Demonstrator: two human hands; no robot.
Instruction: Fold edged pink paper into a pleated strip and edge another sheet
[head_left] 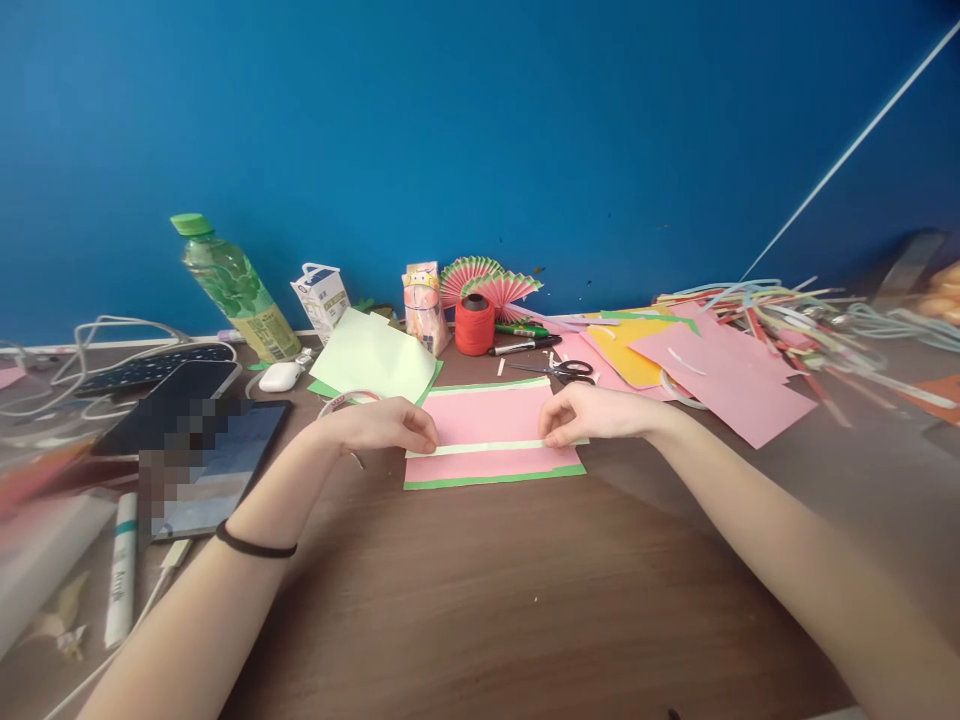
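A pink paper sheet point(484, 412) with a pale strip along its near edge lies in front of me, overlapping a second pink sheet point(491, 465) with a green near edge. My left hand point(396, 425) is closed at the left end of the upper sheet, fingertips at its pale edge. At the opposite end, my right hand point(581, 412) pinches the same edge between thumb and fingers. Beside my left wrist, a roll of tape point(349, 397) is partly covered. Black-handled scissors point(574, 370) lie just beyond my right hand.
Pale green paper point(379, 355), a red thread spool point(475, 328) and pleated paper fans point(506, 290) stand at the back. Pink sheets point(724, 375) and loose strips point(795, 310) spread right. A bottle point(236, 290), a tablet point(225, 470) and a marker point(122, 570) are on the left.
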